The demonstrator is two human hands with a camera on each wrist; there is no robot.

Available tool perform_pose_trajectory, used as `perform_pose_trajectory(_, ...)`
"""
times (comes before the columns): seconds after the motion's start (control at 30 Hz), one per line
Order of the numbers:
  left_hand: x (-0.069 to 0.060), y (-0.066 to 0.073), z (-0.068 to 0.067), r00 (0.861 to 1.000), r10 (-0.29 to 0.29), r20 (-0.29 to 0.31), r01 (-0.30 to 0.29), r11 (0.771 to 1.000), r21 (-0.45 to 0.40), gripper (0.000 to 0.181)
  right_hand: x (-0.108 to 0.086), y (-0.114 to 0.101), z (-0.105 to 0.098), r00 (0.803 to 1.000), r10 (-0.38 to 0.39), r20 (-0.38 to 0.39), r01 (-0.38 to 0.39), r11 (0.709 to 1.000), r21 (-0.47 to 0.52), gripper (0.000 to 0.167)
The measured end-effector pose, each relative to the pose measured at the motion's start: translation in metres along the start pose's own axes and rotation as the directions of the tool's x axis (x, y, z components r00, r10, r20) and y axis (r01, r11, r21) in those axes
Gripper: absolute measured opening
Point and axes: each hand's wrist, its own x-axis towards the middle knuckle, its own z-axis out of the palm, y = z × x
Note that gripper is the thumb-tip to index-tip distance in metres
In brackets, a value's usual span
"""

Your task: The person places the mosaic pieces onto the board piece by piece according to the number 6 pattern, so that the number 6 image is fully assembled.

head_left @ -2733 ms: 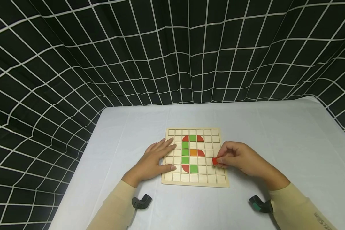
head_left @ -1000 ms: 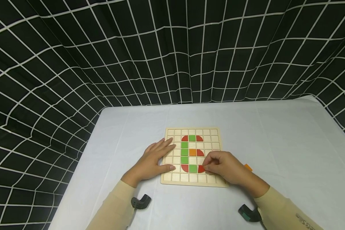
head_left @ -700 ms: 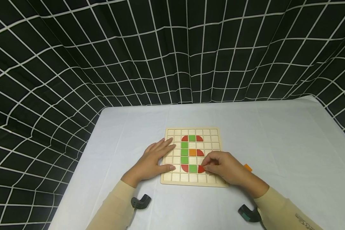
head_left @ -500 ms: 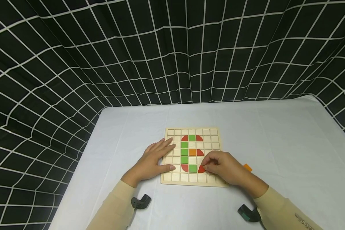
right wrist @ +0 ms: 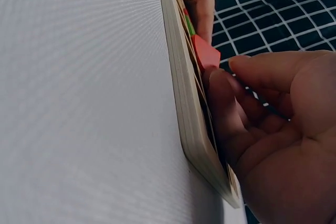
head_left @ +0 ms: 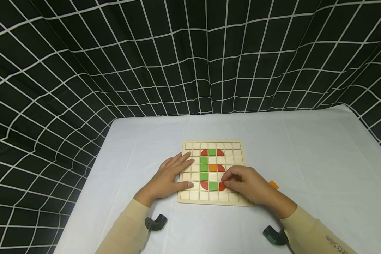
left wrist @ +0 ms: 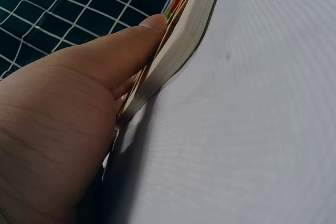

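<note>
A square wooden grid board (head_left: 209,203) lies on the table, its cells partly filled with flat tiles. My left hand (head_left: 169,179) rests on its left edge, fingers spread and thumb on a lower cell. My right hand (head_left: 251,184) pinches a red quarter-circle tile (head_left: 222,187) at the lower row, just right of a green square tile (head_left: 213,186). In the right wrist view that red tile (right wrist: 206,53) stands tilted up from the board, the thumb against it. Other green squares (head_left: 204,168), red quarter circles (head_left: 221,168) and one orange square (head_left: 213,168) sit in cells.
An orange piece (head_left: 274,184) lies on the white-covered table (head_left: 152,137) beyond my right forearm, partly hidden by it. Black cloth with a white grid (head_left: 190,63) hangs behind and at the sides. A dark device (head_left: 275,235) is strapped at each wrist.
My right hand has carried the red tile leftward from the board's right side to beside the lower green square. Over the last second the tile's tilt shifts slightly. My left hand stays put.
</note>
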Motion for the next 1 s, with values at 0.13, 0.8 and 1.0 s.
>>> perform_pose_trajectory(0.13,-0.0001,0.0001,0.0003,1.000,0.001,-0.003,-0.001,1.000,0.002,0.085,-0.0003,0.0004,0.0003,1.000,-0.006,-0.013,0.006,1.000,0.005,0.010)
perform_pose_trajectory(0.8,0.0001,0.0031,-0.0013,1.000,-0.007,-0.006,0.007,1.000,-0.009,0.084,-0.0035,0.0013,-0.0007,0.982,-0.131,0.138,0.118,0.988,0.096,0.013)
perform_pose_trajectory(1.0,0.0001,0.0030,-0.0015,1.000,0.005,-0.013,-0.005,1.000,-0.003,0.084,-0.0036,0.0009,-0.0004,0.981,-0.138,0.139,0.124,0.987,0.105,0.013)
